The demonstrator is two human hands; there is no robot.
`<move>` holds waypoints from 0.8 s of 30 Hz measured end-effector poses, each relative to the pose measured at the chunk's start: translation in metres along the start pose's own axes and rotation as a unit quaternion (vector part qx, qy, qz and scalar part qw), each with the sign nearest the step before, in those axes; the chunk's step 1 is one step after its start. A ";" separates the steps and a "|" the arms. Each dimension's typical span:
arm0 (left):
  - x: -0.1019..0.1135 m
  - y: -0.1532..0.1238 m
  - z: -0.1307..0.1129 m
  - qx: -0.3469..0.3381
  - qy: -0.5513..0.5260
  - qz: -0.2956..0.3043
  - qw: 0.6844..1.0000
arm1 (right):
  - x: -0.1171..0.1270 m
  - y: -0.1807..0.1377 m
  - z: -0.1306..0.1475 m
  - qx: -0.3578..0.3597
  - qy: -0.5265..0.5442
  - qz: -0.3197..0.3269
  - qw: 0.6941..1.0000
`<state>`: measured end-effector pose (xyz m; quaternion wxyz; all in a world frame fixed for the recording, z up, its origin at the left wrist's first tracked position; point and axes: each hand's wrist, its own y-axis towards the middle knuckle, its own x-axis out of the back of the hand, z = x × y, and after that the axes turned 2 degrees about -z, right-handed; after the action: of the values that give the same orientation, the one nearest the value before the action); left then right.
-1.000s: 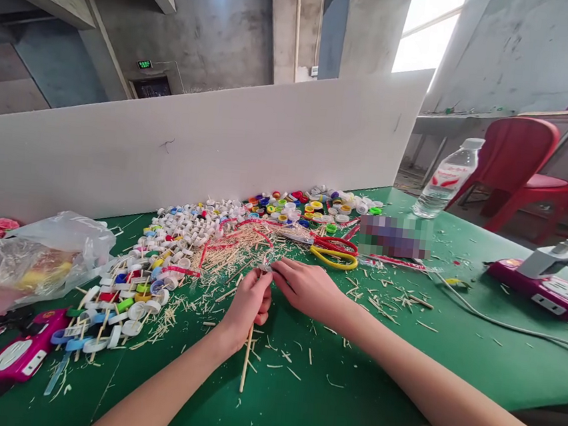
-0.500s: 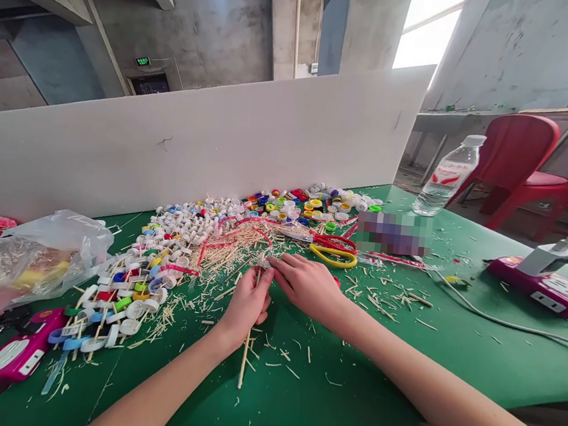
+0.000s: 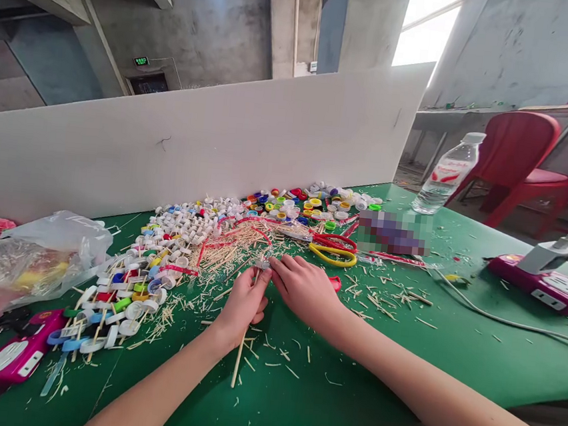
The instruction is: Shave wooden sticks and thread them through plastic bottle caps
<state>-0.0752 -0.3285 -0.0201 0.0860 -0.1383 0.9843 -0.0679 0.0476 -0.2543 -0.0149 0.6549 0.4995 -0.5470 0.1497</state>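
A thin wooden stick (image 3: 238, 362) is pinched in my left hand (image 3: 243, 301), its lower end slanting down towards the table's near edge. My right hand (image 3: 306, 292) is closed beside it, fingertips touching a small clear or greyish piece (image 3: 261, 264) at the stick's top. Behind the right palm a red handle end (image 3: 335, 283) pokes out; it looks like part of a tool in that hand, mostly covered by the fingers. Loose sticks (image 3: 241, 242) and shavings lie just beyond both hands. Scissors (image 3: 333, 248) with red and yellow handles rest past the right hand.
Bottle caps (image 3: 182, 230), many with sticks, spread across the green table (image 3: 430, 361). Clear plastic bags (image 3: 64, 245) and a pink power strip (image 3: 20, 348) lie left. A water bottle (image 3: 448, 175), another power strip (image 3: 543, 285) and its cable are right. A white board (image 3: 220, 146) stands behind.
The stick's lower end has swung slightly left. My right hand has turned a little, and more of the red handle end shows behind it.
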 end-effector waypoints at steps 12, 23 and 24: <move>-0.001 0.001 0.000 0.003 0.005 -0.002 1.000 | 0.002 -0.001 0.005 -0.016 -0.045 0.029 0.998; 0.000 0.002 0.002 0.011 0.011 -0.009 1.000 | 0.008 0.001 0.008 -0.021 -0.074 0.084 0.993; 0.000 0.002 0.001 0.014 0.013 -0.009 1.000 | 0.009 0.001 0.008 -0.026 -0.077 0.086 0.993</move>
<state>-0.0751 -0.3268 -0.0213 0.0748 -0.1453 0.9830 -0.0842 0.0451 -0.2631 -0.0075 0.6084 0.4440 -0.6399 0.1524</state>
